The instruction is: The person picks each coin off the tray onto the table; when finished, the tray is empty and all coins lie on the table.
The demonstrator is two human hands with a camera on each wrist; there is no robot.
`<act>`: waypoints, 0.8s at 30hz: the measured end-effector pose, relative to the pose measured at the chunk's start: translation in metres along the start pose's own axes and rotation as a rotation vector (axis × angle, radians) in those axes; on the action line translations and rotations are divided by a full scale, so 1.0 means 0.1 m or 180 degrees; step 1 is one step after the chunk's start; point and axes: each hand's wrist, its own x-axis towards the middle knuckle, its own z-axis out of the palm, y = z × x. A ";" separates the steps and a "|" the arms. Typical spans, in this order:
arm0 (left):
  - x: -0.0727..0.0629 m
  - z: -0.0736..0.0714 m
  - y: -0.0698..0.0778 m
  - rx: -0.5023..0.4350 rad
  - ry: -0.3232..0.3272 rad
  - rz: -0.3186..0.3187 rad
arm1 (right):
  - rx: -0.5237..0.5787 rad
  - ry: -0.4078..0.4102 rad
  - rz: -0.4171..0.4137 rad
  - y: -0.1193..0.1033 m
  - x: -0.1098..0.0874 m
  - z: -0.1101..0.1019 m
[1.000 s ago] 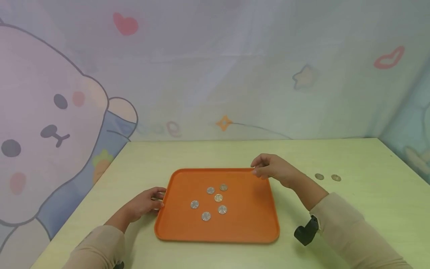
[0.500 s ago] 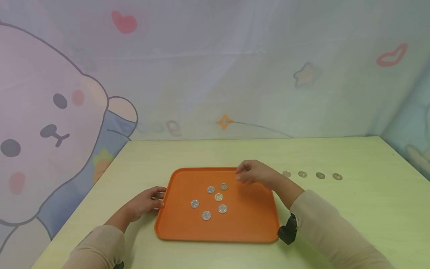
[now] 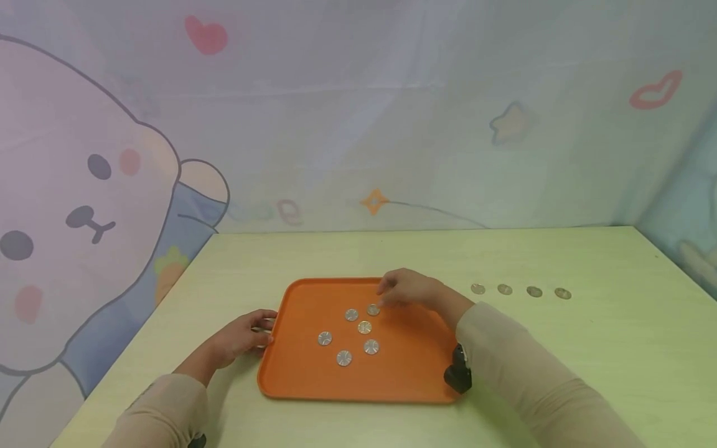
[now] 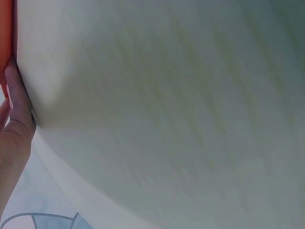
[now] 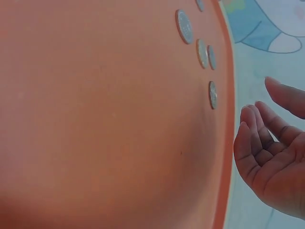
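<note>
An orange tray lies on the pale table with several silvery coins on it. At its left rim rests my left hand, thumb and fingertips against the edge; in the left wrist view, part of this hand shows beside the tray. Over the far right part of the tray is my right hand, its fingertips close to the farthest coin. The right wrist view shows that hand with thumb and loosely bent fingers apart, nothing between them. Near the tray's middle lies a more golden coin.
Several coins lie in a row on the table right of the tray, from the leftmost coin to the rightmost coin. A cloth backdrop with cartoon prints hangs behind the table.
My right hand has moved left from the tray's far right corner to beside the farthest coin, uncovering two more coins in the table row. The left hand stays at the rim.
</note>
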 end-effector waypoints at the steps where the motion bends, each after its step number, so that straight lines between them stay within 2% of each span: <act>1: 0.00 0.00 0.00 -0.0003 -0.0006 0.0002 | -0.0019 -0.0024 0.0017 0.00 0.01 0.01; 7: -0.01 0.01 0.00 -0.0007 -0.0032 0.0008 | -0.0092 -0.0074 0.0102 0.02 0.06 0.06; 16: -0.03 0.00 0.02 0.0013 -0.0030 0.0024 | -0.0313 -0.0007 0.0189 0.07 0.15 0.10; 24: -0.04 0.00 0.00 -0.0021 -0.0029 0.0008 | -0.0746 -0.0055 -0.0076 0.07 0.20 0.16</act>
